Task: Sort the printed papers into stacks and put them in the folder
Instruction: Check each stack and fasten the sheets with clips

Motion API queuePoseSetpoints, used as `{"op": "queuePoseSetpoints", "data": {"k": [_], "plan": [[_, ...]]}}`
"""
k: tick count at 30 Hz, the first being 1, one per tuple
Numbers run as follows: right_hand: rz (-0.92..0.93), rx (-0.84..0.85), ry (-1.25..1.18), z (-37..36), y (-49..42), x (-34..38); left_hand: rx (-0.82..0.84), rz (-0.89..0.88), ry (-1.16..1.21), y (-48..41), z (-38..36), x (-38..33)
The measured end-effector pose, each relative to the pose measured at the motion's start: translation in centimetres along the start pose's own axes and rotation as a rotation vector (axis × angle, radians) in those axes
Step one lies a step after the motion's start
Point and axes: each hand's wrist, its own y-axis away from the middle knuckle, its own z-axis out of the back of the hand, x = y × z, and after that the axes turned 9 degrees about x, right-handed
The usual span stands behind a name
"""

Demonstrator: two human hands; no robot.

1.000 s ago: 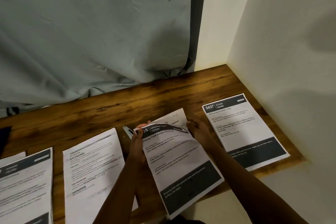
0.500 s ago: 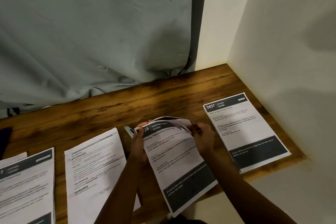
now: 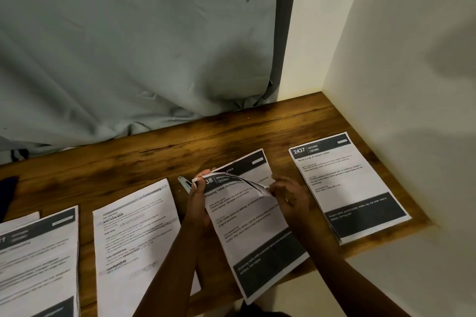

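Note:
A stack of printed papers headed "Dressing Table" [image 3: 255,237] lies in the middle of the wooden table [image 3: 144,159], hanging over its front edge. My left hand [image 3: 199,197] grips the stack's top left corner. My right hand [image 3: 289,197] pinches the top sheet's right corner and peels it down, baring the sheet below [image 3: 253,163]. Right of it lies a "2437 Kitchen" stack [image 3: 347,188]. Two more stacks lie to the left, one in the middle left [image 3: 136,244] and one at the far left [image 3: 38,260]. No folder is in view.
A small grey metal clip [image 3: 184,183] lies on the table just left of my left hand. A grey curtain [image 3: 128,46] hangs behind the table. White walls [image 3: 399,72] close the right side. A dark object [image 3: 7,188] sits at the far left edge.
My right hand has curled the top sheet's upper right corner further down toward me, so more of the sheet beneath shows. My left hand has stayed on the left corner.

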Motion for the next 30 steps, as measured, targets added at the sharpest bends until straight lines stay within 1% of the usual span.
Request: {"op": "queuePoseSetpoints", "data": {"k": [3, 5, 8, 12, 14, 17, 19, 20, 23, 26, 30], "plan": [[-0.027, 0.054, -0.125, 0.1, 0.5, 0.7, 0.022, -0.02, -0.004, 0.1, 0.1, 0.0], [-0.082, 0.098, -0.208, 0.1, 0.4, 1.1, 0.043, -0.028, 0.007, 0.2, 0.1, -0.1], [-0.095, 0.154, -0.248, 0.2, -0.2, 1.3, 0.05, -0.024, -0.02, 0.3, 0.0, -0.4], [-0.131, 0.098, -0.191, 0.2, -2.6, 1.1, 0.124, -0.074, -0.031, 0.4, -0.3, -1.4], [-0.192, 0.074, -0.213, 0.5, -4.0, 1.6, 0.178, -0.095, -0.045, 0.4, -0.8, -2.2], [-0.286, 0.093, -0.249, 1.3, -6.1, 2.1, 0.223, -0.081, -0.048, 0.7, -2.1, -3.5], [-0.269, 0.113, -0.3, 2.0, -7.2, 2.9, 0.226, -0.067, -0.037, 1.0, -3.2, -4.5], [-0.251, 0.1, -0.337, 2.3, -7.7, 3.3, 0.238, -0.09, -0.037, 1.1, -3.8, -5.0], [-0.169, 0.017, -0.455, 3.5, -8.4, 5.1, 0.362, -0.24, -0.07, 1.7, -5.7, -6.5], [-0.066, -0.059, -0.517, 4.5, -9.0, 6.1, 0.472, -0.328, -0.186, 2.7, -7.6, -8.0], [-0.03, -0.13, -0.556, 4.9, -8.6, 7.6, 0.521, -0.36, -0.389, 3.5, -8.6, -9.1]]}}
